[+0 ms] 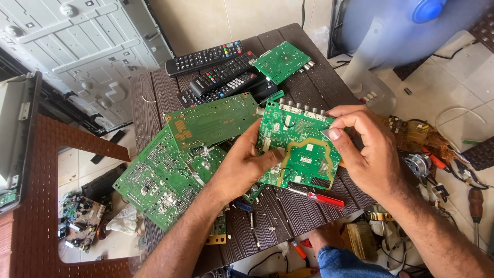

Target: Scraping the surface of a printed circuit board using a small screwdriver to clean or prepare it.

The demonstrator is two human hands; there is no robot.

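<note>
- green circuit board (301,146) held up above the dark slatted bench (146,100), both hands on it
- left hand (244,164) grips its left edge, thumb on the face
- right hand (368,152) clamps its right edge; fingertips pinch a small pale piece (326,134)
- red-handled screwdriver (324,200) lies on the bench just below
- more green boards (170,164) piled left; black remotes (218,72) behind
</note>
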